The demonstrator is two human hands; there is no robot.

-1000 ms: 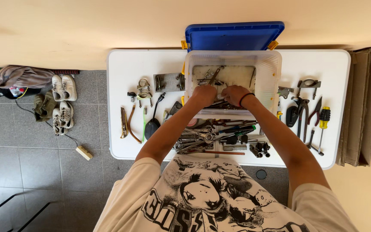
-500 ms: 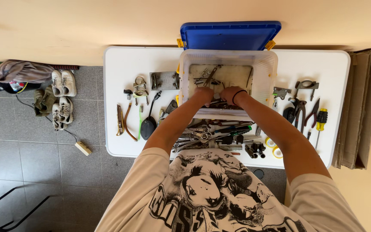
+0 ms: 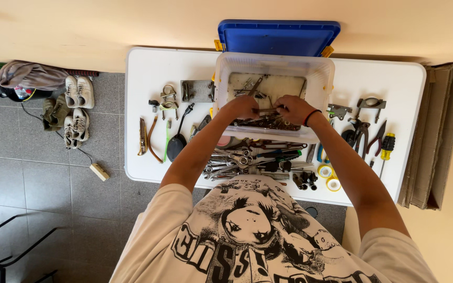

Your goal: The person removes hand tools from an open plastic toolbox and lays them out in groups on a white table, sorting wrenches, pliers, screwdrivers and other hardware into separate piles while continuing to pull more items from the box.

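Both my hands reach into a clear plastic bin [image 3: 326, 89] with a blue lid [image 3: 279, 36] standing open behind it. My left hand [image 3: 242, 107] and my right hand [image 3: 293, 109] each grip one end of a slim metal tool [image 3: 268, 110], held level just above a heap of metal parts [image 3: 268, 123] in the bin's near half. More loose metal pieces [image 3: 250, 86] lie at the far end of the bin. A dark band circles my right wrist.
The bin stands on a white table [image 3: 148, 68]. Wrenches and screwdrivers [image 3: 247, 161] lie in front of it, pliers and a yellow-handled screwdriver [image 3: 386, 147] to the right, brackets and a knife [image 3: 142, 143] to the left. Shoes [image 3: 77, 107] lie on the tiled floor at left, folded cardboard [image 3: 436, 131] at right.
My hands have lifted out of the heap and moved apart, now holding a slim metal tool between them. The view has shifted slightly.
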